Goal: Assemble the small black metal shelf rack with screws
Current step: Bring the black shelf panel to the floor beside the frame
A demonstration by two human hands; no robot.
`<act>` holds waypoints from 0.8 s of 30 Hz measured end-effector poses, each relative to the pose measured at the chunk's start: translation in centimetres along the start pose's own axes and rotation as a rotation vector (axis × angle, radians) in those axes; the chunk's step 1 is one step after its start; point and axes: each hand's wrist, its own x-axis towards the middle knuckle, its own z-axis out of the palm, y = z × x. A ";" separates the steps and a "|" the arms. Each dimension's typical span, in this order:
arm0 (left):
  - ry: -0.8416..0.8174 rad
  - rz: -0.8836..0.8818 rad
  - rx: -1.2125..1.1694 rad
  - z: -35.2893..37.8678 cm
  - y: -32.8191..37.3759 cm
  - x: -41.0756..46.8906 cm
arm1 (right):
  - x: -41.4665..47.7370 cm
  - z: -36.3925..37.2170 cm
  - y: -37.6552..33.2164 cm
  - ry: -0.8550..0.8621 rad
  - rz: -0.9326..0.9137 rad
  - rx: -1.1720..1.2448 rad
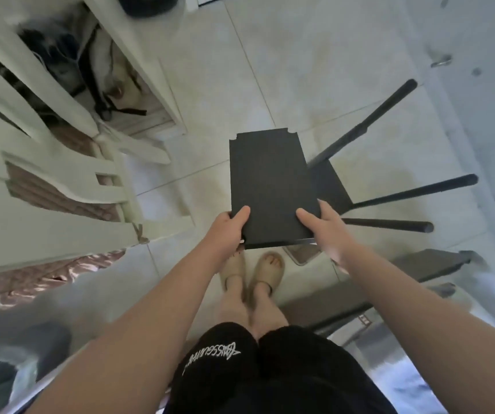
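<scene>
A flat black metal shelf panel (271,186) with notched corners is held level in front of me, above the floor. My left hand (227,231) grips its near left corner, thumb on top. My right hand (327,231) holds the near right corner, thumb on the top face and fingers under the edge. Behind and to the right of the panel stands the partly built black rack (331,186): a lower shelf with three black poles (413,189) pointing up and out. The panel hides part of that lower shelf.
White chairs (61,162) with pinkish cushions stand to the left. A dark table edge (431,264) lies at the right, and a white wall (479,85) runs along the far right. My feet in beige slippers (252,270) stand on the pale tiled floor below the panel.
</scene>
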 end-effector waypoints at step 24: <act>0.187 0.052 0.137 4.1 -21.2 53.7 | 51.3 2.5 27.7 0.049 0.093 -0.478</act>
